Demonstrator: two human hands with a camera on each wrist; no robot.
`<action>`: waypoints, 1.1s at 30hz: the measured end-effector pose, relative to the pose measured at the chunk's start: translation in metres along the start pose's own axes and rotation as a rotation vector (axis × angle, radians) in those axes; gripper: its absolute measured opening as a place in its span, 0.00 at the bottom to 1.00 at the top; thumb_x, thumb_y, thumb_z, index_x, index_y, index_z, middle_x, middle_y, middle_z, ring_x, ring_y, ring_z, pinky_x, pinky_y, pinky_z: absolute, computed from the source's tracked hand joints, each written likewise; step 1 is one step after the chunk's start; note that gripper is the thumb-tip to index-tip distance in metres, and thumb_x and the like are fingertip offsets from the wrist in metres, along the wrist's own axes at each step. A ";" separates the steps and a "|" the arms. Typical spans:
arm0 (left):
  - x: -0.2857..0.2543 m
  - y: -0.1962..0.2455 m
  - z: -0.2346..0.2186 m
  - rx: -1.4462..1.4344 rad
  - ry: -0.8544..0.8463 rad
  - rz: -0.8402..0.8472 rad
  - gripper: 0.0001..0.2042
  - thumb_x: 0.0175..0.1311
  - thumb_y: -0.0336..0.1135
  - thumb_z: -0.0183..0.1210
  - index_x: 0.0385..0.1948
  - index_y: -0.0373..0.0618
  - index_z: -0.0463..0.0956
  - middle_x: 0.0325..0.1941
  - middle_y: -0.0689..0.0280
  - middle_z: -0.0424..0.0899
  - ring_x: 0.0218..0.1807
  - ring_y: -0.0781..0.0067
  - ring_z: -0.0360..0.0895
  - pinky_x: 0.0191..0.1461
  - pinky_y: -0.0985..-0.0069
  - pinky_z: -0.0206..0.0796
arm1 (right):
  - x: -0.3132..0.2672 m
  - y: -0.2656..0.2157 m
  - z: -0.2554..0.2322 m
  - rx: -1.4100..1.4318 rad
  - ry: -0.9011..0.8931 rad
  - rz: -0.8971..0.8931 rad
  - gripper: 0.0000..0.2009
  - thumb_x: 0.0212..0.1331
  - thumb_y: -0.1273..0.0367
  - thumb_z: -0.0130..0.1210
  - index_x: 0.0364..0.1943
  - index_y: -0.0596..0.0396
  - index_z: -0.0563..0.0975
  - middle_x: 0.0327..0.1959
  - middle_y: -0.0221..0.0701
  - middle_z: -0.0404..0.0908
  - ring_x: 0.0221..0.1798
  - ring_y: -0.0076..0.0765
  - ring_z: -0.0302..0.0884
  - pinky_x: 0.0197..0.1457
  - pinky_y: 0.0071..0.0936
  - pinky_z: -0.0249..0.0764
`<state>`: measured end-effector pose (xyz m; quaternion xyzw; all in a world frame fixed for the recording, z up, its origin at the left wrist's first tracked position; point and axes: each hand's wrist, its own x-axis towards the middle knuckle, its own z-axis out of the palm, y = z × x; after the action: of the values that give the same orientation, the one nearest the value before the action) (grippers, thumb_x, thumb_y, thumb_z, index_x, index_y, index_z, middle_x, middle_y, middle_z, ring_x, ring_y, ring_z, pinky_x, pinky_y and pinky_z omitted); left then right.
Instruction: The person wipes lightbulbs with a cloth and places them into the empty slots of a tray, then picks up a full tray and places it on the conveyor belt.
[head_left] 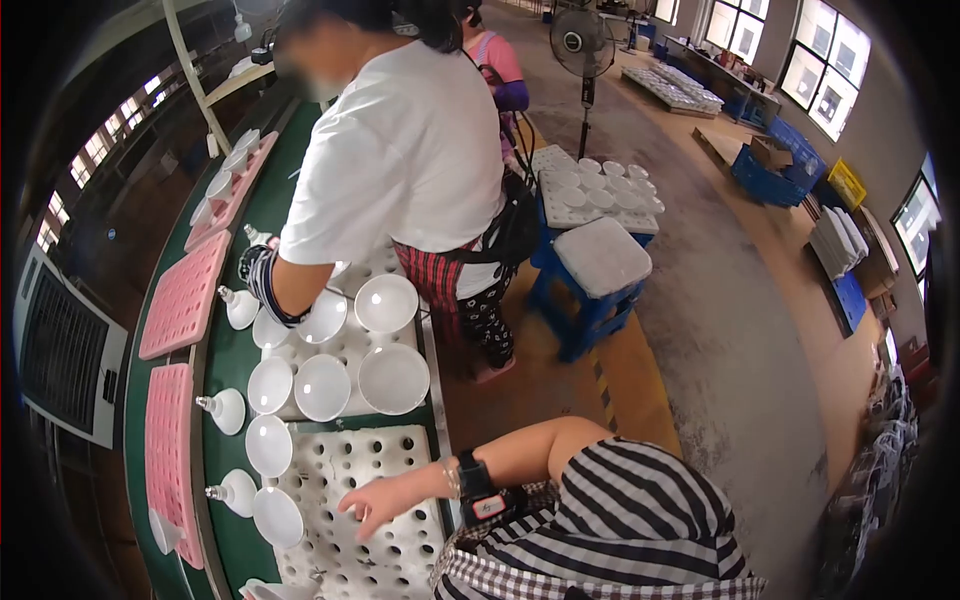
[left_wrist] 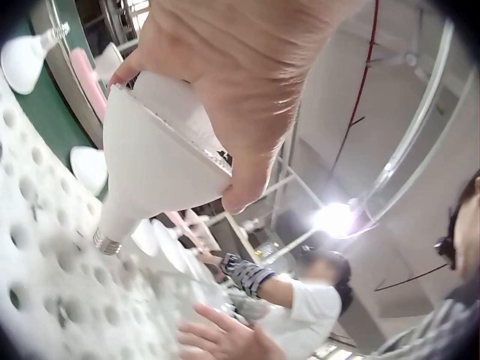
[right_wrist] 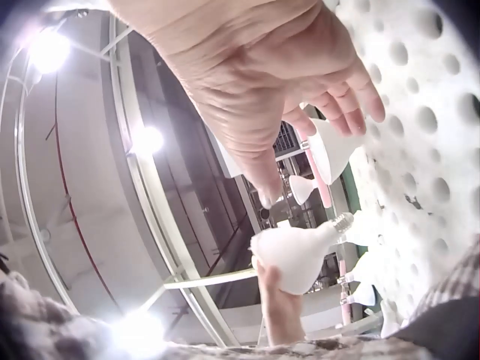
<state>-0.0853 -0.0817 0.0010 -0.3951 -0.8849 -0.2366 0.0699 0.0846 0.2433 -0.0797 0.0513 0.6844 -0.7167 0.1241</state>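
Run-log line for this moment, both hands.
left hand: grips bulb | bulb: screw end toward board | right hand: empty, above board

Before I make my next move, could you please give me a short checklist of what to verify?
1. Grip: ok; the left hand holds the white bulb by its wide rim.
2. Second hand free: ok; the right hand has its fingers spread and holds nothing.
3. Space: ok; the white foam board shows many unfilled holes.
4. Bulb seated: not ok; its metal screw base shows outside any hole.
5. Base lined up with a hole: cannot tell; the left wrist view does not settle which hole it faces.
6. Neighbour clear: ok; the person in white reaches beyond this board.
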 end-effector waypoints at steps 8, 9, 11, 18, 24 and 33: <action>0.024 0.158 0.004 -0.217 -0.287 0.243 0.43 0.47 0.47 0.70 0.67 0.42 0.60 0.70 0.44 0.58 0.71 0.43 0.55 0.71 0.54 0.48 | 0.039 -0.024 0.038 -0.236 -0.414 -0.105 0.29 0.36 0.65 0.74 0.46 0.58 0.75 0.26 0.33 0.81 0.25 0.31 0.78 0.25 0.27 0.74; 0.021 0.147 0.015 -0.306 -0.267 0.214 0.39 0.54 0.51 0.64 0.67 0.42 0.60 0.70 0.45 0.59 0.71 0.43 0.56 0.71 0.53 0.49 | 0.024 -0.030 0.035 -0.038 -0.327 -0.073 0.21 0.33 0.71 0.73 0.36 0.56 0.76 0.20 0.32 0.77 0.16 0.29 0.74 0.17 0.26 0.69; 0.023 0.136 0.025 -0.291 -0.254 0.299 0.34 0.59 0.50 0.59 0.65 0.42 0.63 0.69 0.46 0.60 0.70 0.44 0.57 0.70 0.53 0.50 | 0.015 -0.028 0.038 -0.105 -0.229 -0.088 0.21 0.33 0.72 0.71 0.36 0.56 0.76 0.21 0.33 0.78 0.19 0.32 0.76 0.20 0.29 0.71; 0.058 0.162 0.040 -0.221 -0.197 0.301 0.18 0.71 0.39 0.43 0.54 0.42 0.76 0.62 0.48 0.70 0.64 0.47 0.67 0.67 0.57 0.55 | 0.010 -0.014 0.042 -0.391 0.150 -0.348 0.20 0.32 0.72 0.65 0.37 0.54 0.74 0.30 0.43 0.81 0.36 0.54 0.78 0.39 0.39 0.74; 0.048 0.115 0.085 -0.509 -0.047 0.065 0.18 0.65 0.33 0.47 0.53 0.36 0.75 0.62 0.46 0.70 0.63 0.41 0.65 0.69 0.58 0.51 | 0.019 0.018 0.015 -0.222 0.350 -0.307 0.26 0.36 0.64 0.71 0.45 0.50 0.76 0.40 0.41 0.82 0.43 0.46 0.80 0.48 0.34 0.75; 0.076 0.148 0.072 -0.268 -0.090 0.418 0.18 0.58 0.33 0.57 0.52 0.48 0.78 0.59 0.56 0.74 0.61 0.53 0.68 0.63 0.58 0.58 | 0.012 -0.007 0.013 -0.403 0.357 -0.580 0.21 0.48 0.60 0.65 0.46 0.51 0.77 0.39 0.38 0.83 0.40 0.44 0.81 0.43 0.33 0.77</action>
<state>-0.0241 0.0884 0.0156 -0.5853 -0.7469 -0.3145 0.0249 0.0722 0.2291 -0.0752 -0.0457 0.8082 -0.5530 -0.1972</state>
